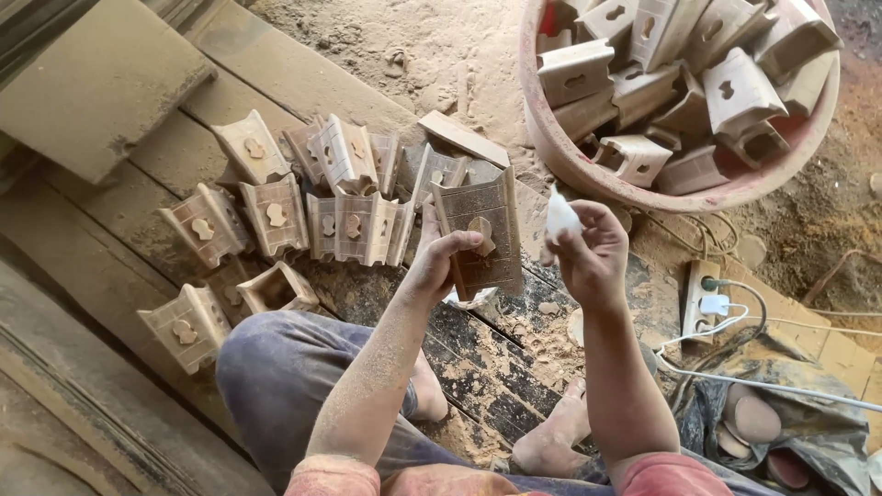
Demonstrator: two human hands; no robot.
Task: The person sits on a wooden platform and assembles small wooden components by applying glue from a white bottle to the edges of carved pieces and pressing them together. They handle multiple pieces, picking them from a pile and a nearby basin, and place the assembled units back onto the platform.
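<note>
My left hand [439,262] grips a small carved wooden box piece [480,230] with a cut-out shape in its face, held upright in front of me. My right hand [588,253] is closed around a small white tube or bottle [559,217], its tip close to the box's right edge. Both forearms are dusted with sawdust. I sit on dark wooden planks [496,354] with my bare feet below the hands.
Several similar carved wooden boxes [312,197] stand grouped on the planks to the left. A large pink basin [588,165] at upper right is full of more boxes. A power strip [702,298] with white cables lies at right, beside a dark bag [781,413].
</note>
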